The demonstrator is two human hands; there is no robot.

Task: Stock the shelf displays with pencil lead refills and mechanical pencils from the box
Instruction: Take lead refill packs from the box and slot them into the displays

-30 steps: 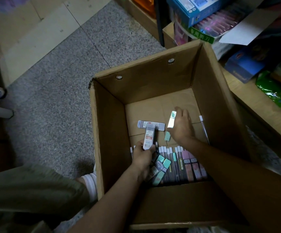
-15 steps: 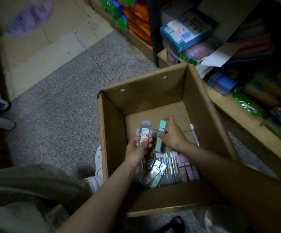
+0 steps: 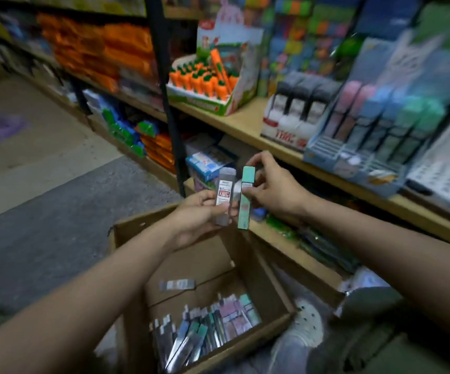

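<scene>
Both hands are raised above the box, level with the lower shelf edge. The left hand pinches a clear refill case with a red-and-white label, held upright. The right hand pinches a mint case by its upper part, also upright. The two cases stand just beside each other; I cannot tell if they touch.

Progress, as judged from the scene: early to middle. Two cases are out of the box but not yet on any display. In the near end of the box a packed row of cases remains (grey, pink, mint), and one loose clear case lies alone on the box floor farther in. So most stock is still to be moved.

On the shelf to the right, a black-and-white display and a blue tiered display with pink, blue and green packs appear partly filled; the front slots of the blue one look open. These are likely the targets.

Writing: the label on the clear case carries red print, too blurred to read. The red lettering on the front of the black-and-white display is likewise illegible. The mint case shows a small white patch, unreadable. A carrot-shaped item display sits farther left on the shelf; no brand can be made out.
</scene>
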